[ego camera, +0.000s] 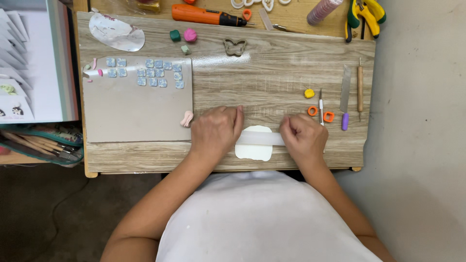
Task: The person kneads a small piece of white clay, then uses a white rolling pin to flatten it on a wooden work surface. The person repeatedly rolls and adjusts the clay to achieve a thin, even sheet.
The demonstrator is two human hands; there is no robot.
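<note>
Left hand [215, 130]: laid flat on the clear roller's [260, 138] end.
Right hand [304, 136]: clenched, apparently on the other end.
Roller: pressed across a cream clay sheet [252, 151].

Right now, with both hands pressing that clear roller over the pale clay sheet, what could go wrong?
The left hand lies flat on the roller while the right hand is curled, so the pale clay sheet may roll unevenly. The sheet sits near the board's front edge and might spread past it. The pink piece beside the left hand could get nudged.
</note>
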